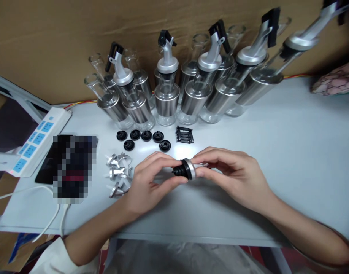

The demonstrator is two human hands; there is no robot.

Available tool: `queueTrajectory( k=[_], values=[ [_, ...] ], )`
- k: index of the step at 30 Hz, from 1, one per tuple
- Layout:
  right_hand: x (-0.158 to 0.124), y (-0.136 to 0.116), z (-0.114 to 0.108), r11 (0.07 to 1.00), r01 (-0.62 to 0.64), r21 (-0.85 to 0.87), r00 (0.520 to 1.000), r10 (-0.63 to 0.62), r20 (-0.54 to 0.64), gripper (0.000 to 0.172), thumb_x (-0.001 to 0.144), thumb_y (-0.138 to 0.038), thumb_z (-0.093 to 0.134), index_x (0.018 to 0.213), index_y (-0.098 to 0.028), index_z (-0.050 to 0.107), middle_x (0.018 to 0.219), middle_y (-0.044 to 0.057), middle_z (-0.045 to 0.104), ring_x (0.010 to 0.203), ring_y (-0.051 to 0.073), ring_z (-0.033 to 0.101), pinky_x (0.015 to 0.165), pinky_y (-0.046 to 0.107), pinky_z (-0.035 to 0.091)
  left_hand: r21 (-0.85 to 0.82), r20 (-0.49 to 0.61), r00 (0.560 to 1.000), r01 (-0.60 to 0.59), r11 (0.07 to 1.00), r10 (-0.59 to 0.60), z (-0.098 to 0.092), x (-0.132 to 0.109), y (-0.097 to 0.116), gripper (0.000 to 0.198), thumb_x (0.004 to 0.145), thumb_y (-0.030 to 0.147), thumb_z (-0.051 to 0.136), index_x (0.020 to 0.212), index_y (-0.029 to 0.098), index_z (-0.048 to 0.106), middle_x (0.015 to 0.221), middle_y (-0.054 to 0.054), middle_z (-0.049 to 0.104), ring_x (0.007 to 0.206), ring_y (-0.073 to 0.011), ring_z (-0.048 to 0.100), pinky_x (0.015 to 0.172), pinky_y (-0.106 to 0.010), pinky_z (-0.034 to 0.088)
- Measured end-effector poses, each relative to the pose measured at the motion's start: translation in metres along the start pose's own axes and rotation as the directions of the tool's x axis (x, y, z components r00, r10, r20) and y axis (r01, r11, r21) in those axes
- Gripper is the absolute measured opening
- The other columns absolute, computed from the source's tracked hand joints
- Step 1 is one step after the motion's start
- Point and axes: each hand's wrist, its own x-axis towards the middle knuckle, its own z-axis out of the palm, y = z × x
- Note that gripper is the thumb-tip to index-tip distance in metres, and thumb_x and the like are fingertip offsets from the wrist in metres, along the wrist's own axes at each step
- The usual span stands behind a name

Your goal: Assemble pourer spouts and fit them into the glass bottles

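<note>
Between my two hands, above the table's front half, is a pourer spout [192,169] lying sideways, its silver end to the right and its black ribbed stopper [181,170] to the left. My left hand [151,180] pinches the stopper's edge with thumb and fingers. My right hand [234,171] grips the silver spout end, partly hiding it. Beyond my hands lie several black stopper discs [146,136] and a small cluster of black levers [184,134]. Loose silver spout tops [117,173] are heaped beside my left hand.
Steel-banded glass bottles [167,104] stand in rows at the back, several topped with silver pourers. A white power strip [34,142] and a phone [74,167] with a white cable [62,222] are at left. Cardboard [77,23] backs the grey table [291,152].
</note>
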Motion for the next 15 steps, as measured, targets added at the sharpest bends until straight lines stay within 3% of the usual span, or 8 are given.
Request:
queueTrajectory(
  k=[3,6,9,11,15],
  values=[
    [0.0012,-0.0012,-0.001,0.991,-0.129,0.043,0.991,0.128,0.046,0.006,0.079,-0.025,0.072,0.083,-0.02,0.072,0.073,0.001,0.074,0.066,0.014,0.068,0.06,0.023,0.055,0.024,0.023,1.0,-0.01,1.0,0.009,-0.0004,0.0008,0.0013,0.03,0.08,0.028,0.074,0.105,0.019,0.061,0.09,-0.004,0.067,0.081,-0.0155,0.062,0.071,-0.027,0.052],
    [0.0019,0.001,-0.002,0.985,-0.171,0.034,0.982,0.167,0.087,0.01,0.081,-0.029,0.07,0.083,-0.02,0.071,0.074,0.002,0.072,0.068,0.015,0.067,0.061,0.025,0.054,0.085,0.041,0.999,0.011,0.996,-0.015,0.0005,0.0001,0.0013,0.029,0.081,0.018,0.072,0.107,0.02,0.059,0.093,-0.004,0.065,0.085,-0.0162,0.062,0.073,-0.027,0.052],
    [-0.0003,0.0039,-0.0014,0.99,-0.058,-0.13,0.998,0.058,0.001,0.009,0.082,-0.028,0.069,0.087,-0.022,0.072,0.086,0.004,0.068,0.075,0.016,0.064,0.061,0.026,0.051,0.098,0.001,0.999,0.037,0.994,-0.037,0.0017,-0.0013,-0.0004,0.026,0.079,0.018,0.073,0.101,0.022,0.06,0.096,-0.004,0.063,0.091,-0.0174,0.062,0.078,-0.029,0.051],
    [-0.0032,0.0046,-0.0002,0.961,0.049,-0.27,0.997,-0.064,-0.045,0.015,0.082,-0.025,0.069,0.097,-0.023,0.071,0.084,0.003,0.062,0.072,0.015,0.059,0.059,0.026,0.049,0.048,-0.045,0.996,0.076,0.996,-0.074,0.0025,-0.0022,-0.0017,0.026,0.078,0.022,0.075,0.097,0.022,0.058,0.101,-0.005,0.061,0.096,-0.0186,0.061,0.082,-0.031,0.051],
    [-0.0073,0.0042,0.0022,0.889,0.289,-0.355,0.957,-0.264,0.119,0.03,0.084,-0.017,0.067,0.113,-0.022,0.063,0.089,0.004,0.062,0.075,0.015,0.059,0.065,0.027,0.052,-0.107,0.022,0.973,0.229,0.968,-0.228,0.0038,-0.0039,-0.0016,0.029,0.08,0.029,0.074,0.083,0.021,0.047,0.087,-0.001,0.059,0.08,-0.0141,0.059,0.072,-0.026,0.048]
  ],
)
